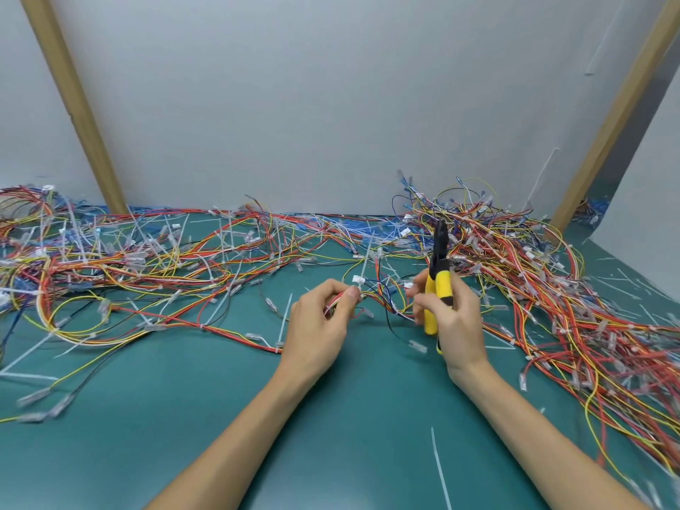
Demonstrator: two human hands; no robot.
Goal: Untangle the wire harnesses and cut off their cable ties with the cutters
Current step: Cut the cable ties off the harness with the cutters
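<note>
My left hand pinches a small wire harness of red, yellow, blue and black wires just above the green mat. A white cable tie stands up from that harness beside a white connector. My right hand grips the yellow-handled cutters upright, black jaws pointing up and away. Its fingertips also touch the harness's right end.
A big tangle of harnesses lies at the right, another spread covers the left and back. Cut white cable ties are scattered on the green mat. Grey wall panels with wooden posts close the back.
</note>
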